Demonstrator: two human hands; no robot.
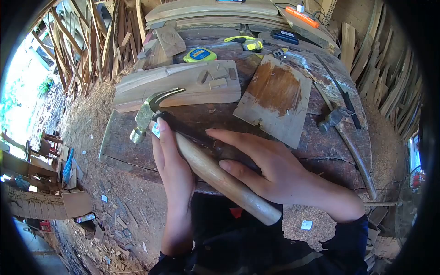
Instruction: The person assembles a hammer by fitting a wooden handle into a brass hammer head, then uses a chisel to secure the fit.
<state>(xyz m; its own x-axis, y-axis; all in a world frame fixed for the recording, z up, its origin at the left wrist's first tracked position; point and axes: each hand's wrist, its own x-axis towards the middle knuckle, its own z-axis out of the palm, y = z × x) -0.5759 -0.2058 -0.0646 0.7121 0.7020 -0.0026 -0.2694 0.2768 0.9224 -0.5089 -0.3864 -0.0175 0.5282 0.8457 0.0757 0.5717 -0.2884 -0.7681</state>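
Observation:
A claw hammer (206,165) lies slantwise in front of me, its metal head up to the left and its pale wooden handle running down to the right. My left hand (173,158) is closed round the handle just below the head, thumb along the top. Beside the handle's middle is my right hand (270,167), its index finger stretched out and its thumb tip at the handle's edge. Its other fingers are mostly hidden. Beyond the hammer head, a shaped wooden board (151,87) with small wood blocks rests on the worn workbench (133,142).
A stained flat board (270,107) and a second hammer (348,142) lie to the right. A yellow-green tape measure (200,55) sits behind the shaped board. An orange power strip (301,17) is at the back. Wood strips (107,36) lean at both sides.

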